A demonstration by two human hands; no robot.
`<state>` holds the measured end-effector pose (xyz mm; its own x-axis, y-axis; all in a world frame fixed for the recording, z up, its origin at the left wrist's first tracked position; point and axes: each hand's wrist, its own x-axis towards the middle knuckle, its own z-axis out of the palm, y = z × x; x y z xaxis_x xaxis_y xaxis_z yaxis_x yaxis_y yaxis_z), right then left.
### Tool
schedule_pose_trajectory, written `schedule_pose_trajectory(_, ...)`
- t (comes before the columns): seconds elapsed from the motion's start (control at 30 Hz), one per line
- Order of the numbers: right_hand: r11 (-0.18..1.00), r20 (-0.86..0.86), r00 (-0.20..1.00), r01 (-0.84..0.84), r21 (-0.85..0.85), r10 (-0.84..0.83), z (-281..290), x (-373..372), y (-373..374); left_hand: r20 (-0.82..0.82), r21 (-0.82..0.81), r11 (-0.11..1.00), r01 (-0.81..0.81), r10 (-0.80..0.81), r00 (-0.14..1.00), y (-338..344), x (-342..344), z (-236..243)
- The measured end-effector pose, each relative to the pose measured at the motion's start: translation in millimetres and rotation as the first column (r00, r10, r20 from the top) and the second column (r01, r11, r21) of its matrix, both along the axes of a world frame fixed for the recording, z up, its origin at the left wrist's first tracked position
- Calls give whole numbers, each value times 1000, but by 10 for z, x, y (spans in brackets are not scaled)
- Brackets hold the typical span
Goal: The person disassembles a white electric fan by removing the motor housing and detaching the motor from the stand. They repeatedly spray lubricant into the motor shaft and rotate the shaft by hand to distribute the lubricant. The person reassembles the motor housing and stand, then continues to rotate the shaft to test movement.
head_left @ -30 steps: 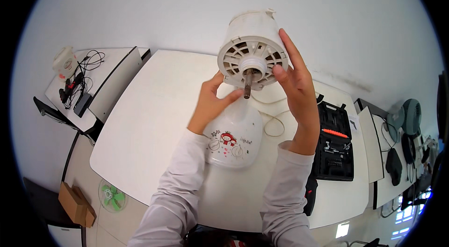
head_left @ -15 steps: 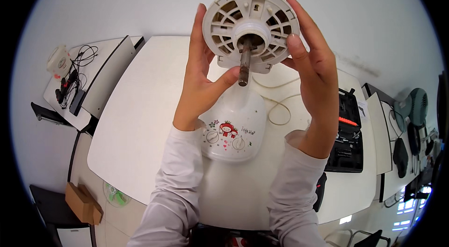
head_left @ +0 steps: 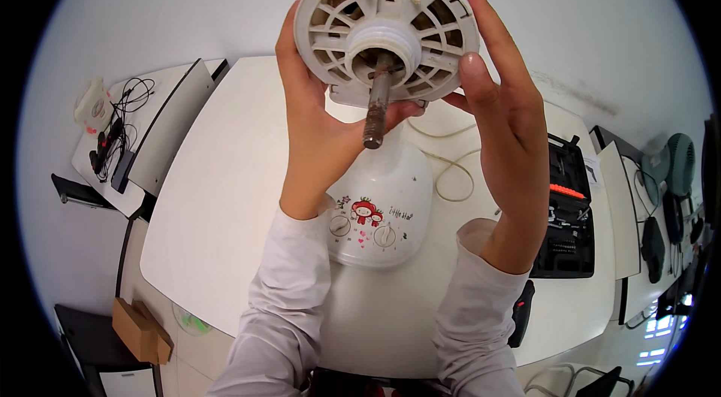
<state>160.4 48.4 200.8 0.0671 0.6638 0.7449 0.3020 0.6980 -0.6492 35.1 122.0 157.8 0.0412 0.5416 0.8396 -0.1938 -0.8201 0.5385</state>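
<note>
Left hand (head_left: 319, 115) and right hand (head_left: 514, 108), fingers spread wide, hold the housing (head_left: 387, 33) from either side above the base (head_left: 409, 194) — whether joined, I cannot tell. A slipping grip could tip it — shaft (head_left: 378, 100) downward.

The left forearm (head_left: 285, 292) and right forearm (head_left: 477, 307), both sleeved, reach up from below. The left hand (head_left: 319, 126) curves upward, gripping, its thumb stretched rightward; the right hand (head_left: 511, 115) grips opposite, forefinger extended upward, thumb raised.
</note>
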Motion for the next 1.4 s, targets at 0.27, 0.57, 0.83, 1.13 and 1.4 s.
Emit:
schedule_pose_trajectory(0.27, 999, 55, 998, -29, 23, 28, -40, 132, 12, 50, -44, 998, 44, -42, 998, -24, 28, 5)
schedule_pose_trajectory(0.57, 997, 51, 997, -55, 50, 52, -169, 237, 60, 28, -5, 1000, -3, 3, 1000, -58, 81, -28)
schedule_pose_trajectory(0.83, 998, -14, 998, -60, -3, 60, -190, 216, 94, 27, -86, 993, 81, -79, 997, -53, 9, -22)
schedule_pose_trajectory(1.13, 896, -276, 875, -436, -85, 399, -215, 225, 434, 125, -266, 856, 443, -425, 897, 135, -175, -33)
schedule_pose_trajectory(1.4, 935, -381, 905, -285, -211, 189, -194, 75, 384, 130, -287, 832, 475, -457, 880, 104, -141, 10)
